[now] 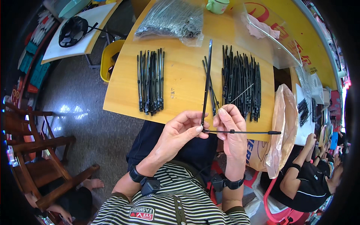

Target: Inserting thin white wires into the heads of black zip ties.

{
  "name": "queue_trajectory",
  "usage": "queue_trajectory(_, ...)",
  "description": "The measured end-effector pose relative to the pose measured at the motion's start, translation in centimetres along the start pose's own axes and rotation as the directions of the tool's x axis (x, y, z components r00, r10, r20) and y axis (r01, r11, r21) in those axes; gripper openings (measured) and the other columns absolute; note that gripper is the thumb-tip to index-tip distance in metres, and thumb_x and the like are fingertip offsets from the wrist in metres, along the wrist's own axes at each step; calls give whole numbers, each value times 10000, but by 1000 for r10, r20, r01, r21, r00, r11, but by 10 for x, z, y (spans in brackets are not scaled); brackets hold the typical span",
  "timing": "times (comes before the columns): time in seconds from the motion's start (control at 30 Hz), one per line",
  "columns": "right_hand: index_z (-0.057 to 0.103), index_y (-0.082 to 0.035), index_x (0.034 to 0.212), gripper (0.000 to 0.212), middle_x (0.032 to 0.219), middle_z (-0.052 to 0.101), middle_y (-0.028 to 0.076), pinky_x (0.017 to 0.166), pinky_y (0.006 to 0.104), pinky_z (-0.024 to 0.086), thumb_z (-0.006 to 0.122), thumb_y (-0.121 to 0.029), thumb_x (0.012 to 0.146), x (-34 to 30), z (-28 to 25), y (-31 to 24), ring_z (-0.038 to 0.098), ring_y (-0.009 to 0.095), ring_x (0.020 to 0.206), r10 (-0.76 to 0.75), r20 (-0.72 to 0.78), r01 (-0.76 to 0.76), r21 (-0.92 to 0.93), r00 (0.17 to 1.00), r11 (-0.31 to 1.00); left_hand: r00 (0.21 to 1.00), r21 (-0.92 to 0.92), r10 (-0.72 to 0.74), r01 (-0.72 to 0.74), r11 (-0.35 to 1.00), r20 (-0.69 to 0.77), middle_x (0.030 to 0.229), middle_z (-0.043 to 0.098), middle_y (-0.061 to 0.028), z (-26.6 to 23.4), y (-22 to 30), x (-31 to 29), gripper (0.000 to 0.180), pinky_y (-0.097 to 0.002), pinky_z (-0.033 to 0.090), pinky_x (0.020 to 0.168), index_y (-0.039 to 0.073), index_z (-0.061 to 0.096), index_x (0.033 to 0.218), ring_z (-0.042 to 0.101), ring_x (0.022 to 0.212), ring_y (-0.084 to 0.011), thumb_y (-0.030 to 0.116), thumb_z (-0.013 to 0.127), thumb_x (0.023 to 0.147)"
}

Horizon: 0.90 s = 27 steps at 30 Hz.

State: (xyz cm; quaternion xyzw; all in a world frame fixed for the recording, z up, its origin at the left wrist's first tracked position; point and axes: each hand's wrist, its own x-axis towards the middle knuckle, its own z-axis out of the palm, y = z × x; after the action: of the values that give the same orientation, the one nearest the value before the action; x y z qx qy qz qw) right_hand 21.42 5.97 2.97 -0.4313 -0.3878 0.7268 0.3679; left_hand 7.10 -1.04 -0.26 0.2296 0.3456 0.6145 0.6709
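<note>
My left hand pinches the corner of a jointed black rod between thumb and fingers. One arm of it rises above the hand; a thinner arm stretches right, across in front of my right hand, and ends in a thicker tip. My right hand is closed close beside the joint, thumb and forefinger pressed on a thin pale wire that slants up to the right. A few loose black rods lie just behind. Bundles of similar rods rest on the table, one at left and a larger one at right.
A clear plastic bag of dark pieces and a green cup stand at the back. A transparent panel rises at the far right. An open brown bag hangs by the right edge. Another person sits at right; wooden chairs are at left.
</note>
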Motion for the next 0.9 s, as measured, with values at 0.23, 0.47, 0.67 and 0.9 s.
queue_trajectory(0.23,502,-84,875,118,691,543,-11,399,111,271,548,-190,898,3,-5,1,374,-6,524,113,36,-115,56,993,992,1000,-3,3,-3,1000,16,1090,552,-101,-1,0,1,296,-323,534,795,-1,503,1150,558,969,-165,-13,542,857)
queue_trajectory(0.47,506,-81,872,119,682,549,-5,390,116,267,547,-190,899,4,-6,1,373,-1,514,131,78,-139,111,988,984,998,-20,9,-8,1000,55,1077,551,-96,-3,0,0,309,-327,523,828,10,487,1181,553,992,-163,6,530,875)
queue_trajectory(0.67,508,-81,874,119,681,552,-6,385,121,258,546,-191,899,3,-5,1,380,0,517,132,74,-140,103,988,985,998,-34,6,-4,999,61,1060,561,-95,-3,-1,-1,308,-325,522,827,9,487,1181,556,982,-163,7,530,876)
queue_trajectory(0.9,518,-80,853,116,671,551,-7,397,130,261,544,-183,899,4,-6,2,384,10,516,126,77,-134,104,989,986,996,-25,9,-7,1000,92,1029,561,-90,-4,-1,0,297,-323,524,815,8,489,1167,559,968,-159,3,534,873)
